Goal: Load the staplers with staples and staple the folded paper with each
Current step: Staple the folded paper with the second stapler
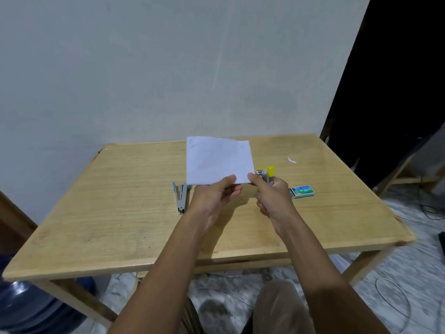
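Observation:
My left hand (216,195) pinches the lower edge of the folded white paper (218,160) and holds it upright above the wooden table (120,201). Just to its right, my right hand (272,195) grips the yellow stapler (265,173), whose head sits at the paper's lower right corner. My right thumb touches that corner. A blue stapler (181,196) lies flat on the table left of my left hand. A small green staple box (302,191) rests on the table to the right of my right hand.
A small white paper scrap (291,160) lies toward the table's back right. A pale wall stands behind the table. A blue water jug (36,307) sits on the floor at the lower left, and cables run over the floor at the right.

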`<state>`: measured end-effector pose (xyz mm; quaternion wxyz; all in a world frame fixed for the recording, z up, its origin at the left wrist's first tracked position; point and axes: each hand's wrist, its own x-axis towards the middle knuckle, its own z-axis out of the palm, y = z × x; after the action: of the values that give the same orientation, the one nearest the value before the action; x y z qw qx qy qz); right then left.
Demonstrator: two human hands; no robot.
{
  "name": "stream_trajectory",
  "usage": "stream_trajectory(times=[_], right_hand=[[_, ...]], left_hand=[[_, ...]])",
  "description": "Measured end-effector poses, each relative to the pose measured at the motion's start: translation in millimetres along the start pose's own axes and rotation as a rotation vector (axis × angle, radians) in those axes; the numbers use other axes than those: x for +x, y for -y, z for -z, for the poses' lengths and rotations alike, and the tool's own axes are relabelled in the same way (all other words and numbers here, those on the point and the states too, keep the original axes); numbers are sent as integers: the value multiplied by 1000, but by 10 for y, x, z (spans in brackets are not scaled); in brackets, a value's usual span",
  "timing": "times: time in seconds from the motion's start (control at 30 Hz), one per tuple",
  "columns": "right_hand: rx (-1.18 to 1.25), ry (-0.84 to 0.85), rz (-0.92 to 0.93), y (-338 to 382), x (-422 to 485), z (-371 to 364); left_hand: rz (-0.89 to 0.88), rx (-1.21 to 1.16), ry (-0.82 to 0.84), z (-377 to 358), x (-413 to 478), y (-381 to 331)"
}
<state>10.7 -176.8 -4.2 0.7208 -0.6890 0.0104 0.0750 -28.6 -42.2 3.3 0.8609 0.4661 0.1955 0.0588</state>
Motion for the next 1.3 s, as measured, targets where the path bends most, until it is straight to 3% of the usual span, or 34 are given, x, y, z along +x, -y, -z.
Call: stream_trajectory(times=[0.17, 0.4, 0.6, 0.8, 1.13, 1.3], right_hand=[[-11, 3, 19, 32, 34, 15], [-161, 61, -86, 75, 280, -57], [-811, 71, 222, -77, 814, -348], [-1015, -44, 252, 36, 1201, -784], [-994, -97, 183, 17, 1796, -1249], [-862, -1, 161, 55, 1817, -1212]], left_hand=[[-25, -36, -95, 68, 43, -120], [-199, 5, -137, 95, 105, -534], [-317, 83, -192, 180, 282, -967], [-342, 153, -253, 350, 423, -1069], [-312, 162, -293, 611, 691, -1042], [-312, 143, -289, 682, 746, -1046]])
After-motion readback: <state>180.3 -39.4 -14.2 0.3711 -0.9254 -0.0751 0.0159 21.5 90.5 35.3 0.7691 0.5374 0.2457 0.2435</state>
